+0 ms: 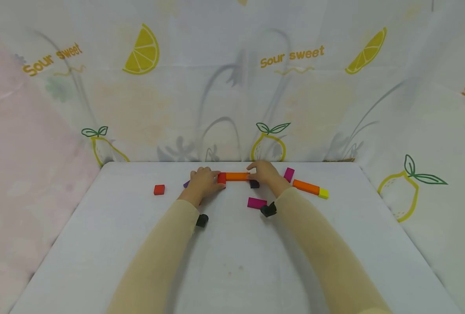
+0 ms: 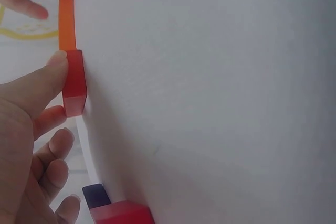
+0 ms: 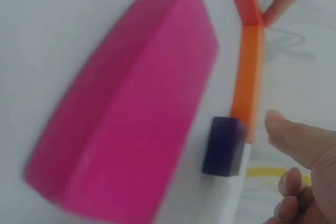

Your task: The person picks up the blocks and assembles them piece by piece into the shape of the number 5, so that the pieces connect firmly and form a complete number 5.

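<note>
My left hand (image 1: 204,181) pinches a red block (image 2: 75,80) between thumb and index finger near the table's back edge; its other fingers are loosely bent. That red block meets the left end of a long orange block (image 1: 237,176). Beside the orange block's right end sits a small dark purple block (image 3: 223,146). My right hand (image 1: 264,172) is close to that end, its thumb and fingers apart and holding nothing in the right wrist view. A magenta block (image 3: 126,114) lies nearer the front, large in the right wrist view.
To the left on the white table (image 1: 232,261) are a red cube (image 1: 159,189) and a partly hidden purple block (image 1: 186,184). On the right lie another magenta block (image 1: 289,174), a second orange block (image 1: 306,187) and a yellow cube (image 1: 323,193). A printed cloth (image 1: 201,96) hangs behind.
</note>
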Action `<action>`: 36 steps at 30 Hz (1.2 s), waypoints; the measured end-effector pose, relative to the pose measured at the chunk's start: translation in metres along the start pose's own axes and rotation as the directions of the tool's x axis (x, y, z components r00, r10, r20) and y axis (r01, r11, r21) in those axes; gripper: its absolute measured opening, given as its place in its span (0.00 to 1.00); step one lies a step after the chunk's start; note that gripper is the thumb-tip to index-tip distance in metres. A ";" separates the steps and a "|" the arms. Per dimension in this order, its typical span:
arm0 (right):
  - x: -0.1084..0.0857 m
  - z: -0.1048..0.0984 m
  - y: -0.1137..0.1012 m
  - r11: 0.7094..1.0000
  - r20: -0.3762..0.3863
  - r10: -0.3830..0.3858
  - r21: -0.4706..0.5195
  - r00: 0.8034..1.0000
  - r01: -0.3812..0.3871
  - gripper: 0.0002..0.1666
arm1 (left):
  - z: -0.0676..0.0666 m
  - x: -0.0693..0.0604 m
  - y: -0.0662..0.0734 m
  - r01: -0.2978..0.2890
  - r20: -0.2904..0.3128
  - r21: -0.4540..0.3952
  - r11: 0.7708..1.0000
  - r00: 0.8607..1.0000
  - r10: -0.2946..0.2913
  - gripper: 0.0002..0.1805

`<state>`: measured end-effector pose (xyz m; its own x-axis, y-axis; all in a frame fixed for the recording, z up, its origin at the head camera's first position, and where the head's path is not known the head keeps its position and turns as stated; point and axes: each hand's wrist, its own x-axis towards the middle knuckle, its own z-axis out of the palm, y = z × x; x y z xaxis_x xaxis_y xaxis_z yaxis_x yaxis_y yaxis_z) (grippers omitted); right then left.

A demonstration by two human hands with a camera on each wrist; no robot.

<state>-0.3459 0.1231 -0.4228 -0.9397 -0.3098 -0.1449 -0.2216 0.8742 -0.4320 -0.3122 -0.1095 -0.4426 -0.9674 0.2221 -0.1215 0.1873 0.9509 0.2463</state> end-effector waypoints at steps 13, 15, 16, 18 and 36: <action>-0.010 -0.008 0.018 0.999 0.132 0.044 0.013 0.990 -0.046 0.18 | -0.001 0.001 -0.001 0.013 0.010 0.008 1.000 1.000 -0.013 0.36; -0.010 -0.007 0.020 0.999 0.138 0.036 0.002 0.990 -0.036 0.17 | 0.000 0.001 -0.001 0.015 0.014 0.013 1.000 1.000 -0.015 0.36; -0.010 -0.007 0.021 0.999 0.138 0.036 -0.001 0.990 -0.036 0.17 | 0.000 0.001 -0.001 0.015 0.016 0.016 1.000 1.000 -0.015 0.37; -0.011 -0.007 0.023 0.999 0.131 0.038 -0.006 0.991 -0.038 0.16 | 0.001 0.002 -0.001 0.018 0.020 0.022 1.000 1.000 -0.019 0.37; 0.000 -0.008 0.034 0.998 0.039 0.066 -0.028 0.997 -0.065 0.20 | 0.000 0.000 0.000 -0.002 0.010 0.021 1.000 1.000 0.002 0.36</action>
<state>-0.3555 0.1558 -0.4302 -0.9414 -0.2658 -0.2076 -0.1673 0.9025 -0.3969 -0.3123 -0.1097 -0.4425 -0.9654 0.2260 -0.1305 0.1929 0.9548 0.2261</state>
